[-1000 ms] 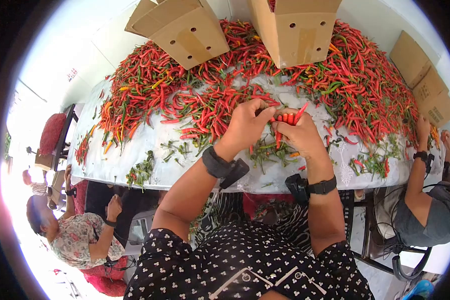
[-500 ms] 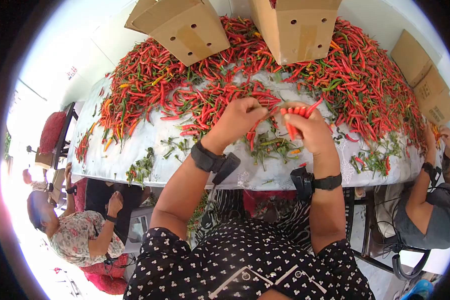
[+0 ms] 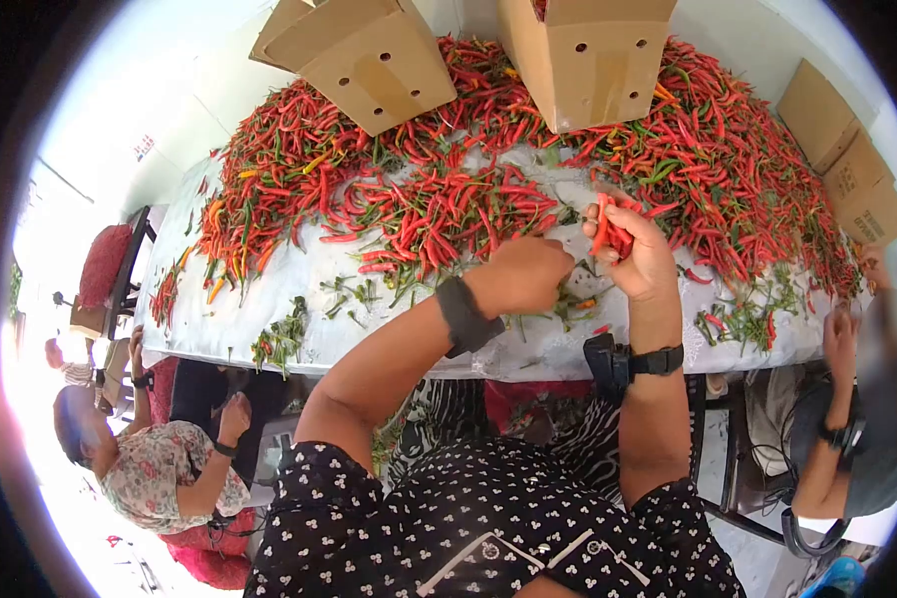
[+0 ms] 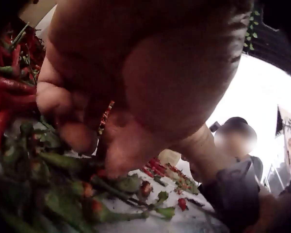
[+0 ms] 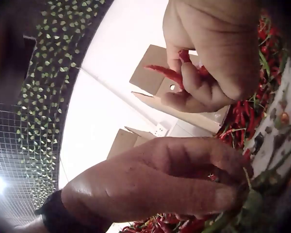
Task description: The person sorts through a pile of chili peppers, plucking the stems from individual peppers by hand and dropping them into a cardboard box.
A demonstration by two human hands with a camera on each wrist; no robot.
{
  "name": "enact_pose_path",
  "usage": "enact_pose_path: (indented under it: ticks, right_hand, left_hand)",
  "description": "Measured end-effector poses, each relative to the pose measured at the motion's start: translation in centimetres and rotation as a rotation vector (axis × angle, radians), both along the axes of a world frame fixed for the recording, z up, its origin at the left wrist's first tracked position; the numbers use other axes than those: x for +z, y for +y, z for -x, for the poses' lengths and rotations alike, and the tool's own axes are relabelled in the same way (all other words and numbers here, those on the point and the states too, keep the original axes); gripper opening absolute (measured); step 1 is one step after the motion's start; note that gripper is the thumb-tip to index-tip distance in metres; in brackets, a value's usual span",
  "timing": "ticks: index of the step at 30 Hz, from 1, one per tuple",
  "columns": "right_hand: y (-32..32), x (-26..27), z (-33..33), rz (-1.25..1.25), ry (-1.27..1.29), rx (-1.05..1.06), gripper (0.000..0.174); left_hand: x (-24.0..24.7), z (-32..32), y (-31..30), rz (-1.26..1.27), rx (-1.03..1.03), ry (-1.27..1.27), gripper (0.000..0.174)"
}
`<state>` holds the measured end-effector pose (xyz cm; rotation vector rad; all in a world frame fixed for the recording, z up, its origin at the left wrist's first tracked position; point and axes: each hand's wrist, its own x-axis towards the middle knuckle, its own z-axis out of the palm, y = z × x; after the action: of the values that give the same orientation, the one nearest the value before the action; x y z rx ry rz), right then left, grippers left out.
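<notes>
**A:** What is at the left end of the desk (image 3: 269,289)?

**B:** A person in a flowered top (image 3: 154,468) sits below its left corner. On the white cover by the front edge lies a small heap of stalks (image 3: 281,344). Behind it the big heap of chillies (image 3: 299,169), mostly red with some green and orange, runs along the back edge from left to right.

**A:** And the boxes?

**B:** Two cardboard boxes stand on that heap at the back. The left box (image 3: 369,60) is tilted and the right box (image 3: 588,60) is more upright. Both have round holes.

**A:** The left hand?

**B:** The left hand (image 3: 523,274) is low near the middle of the front edge, knuckles up, fingers curled down onto the green stems (image 3: 568,299) strewn there. The wrist view shows its fingertips (image 4: 77,136) touching the stems. I cannot tell whether they pinch one.

**A:** The right hand?

**B:** It is just to the right of the left one, raised off the desk. The right hand (image 3: 643,259) is closed round a bunch of red chillies (image 3: 613,224), and the ends of the chillies stick out above the fingers. The bunch hangs over the stems, in front of the big heap and apart from the left hand.

**A:** Further right?

**B:** There is a patch of stalks (image 3: 743,324) near the front right edge and flat cartons (image 3: 852,164) past the back right corner. A person in grey (image 3: 867,448), blurred, is at the right end.
</notes>
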<state>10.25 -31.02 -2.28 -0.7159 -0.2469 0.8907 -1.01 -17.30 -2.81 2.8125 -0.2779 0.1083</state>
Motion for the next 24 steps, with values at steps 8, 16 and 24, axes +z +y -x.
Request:
enact_pose_path:
  ticks: [8,16,24]
  right_hand:
    - [-0.5,0.4,0.4,0.102,-0.232,-0.21,0.023]
    - [-0.3,12.4,0.2,0.218,-0.859,-0.612,0.013]
    - [7.9,28.0,-9.9,0.378,-1.319,-0.796,0.04]
  left_hand:
    - [1.9,2.1,2.0,0.594,0.158,-0.16,0.02]
    - [1.4,3.6,5.2,1.181,0.26,-0.06,0.01]
    - [0.9,3.6,6.1,1.692,0.258,-0.004,0.011]
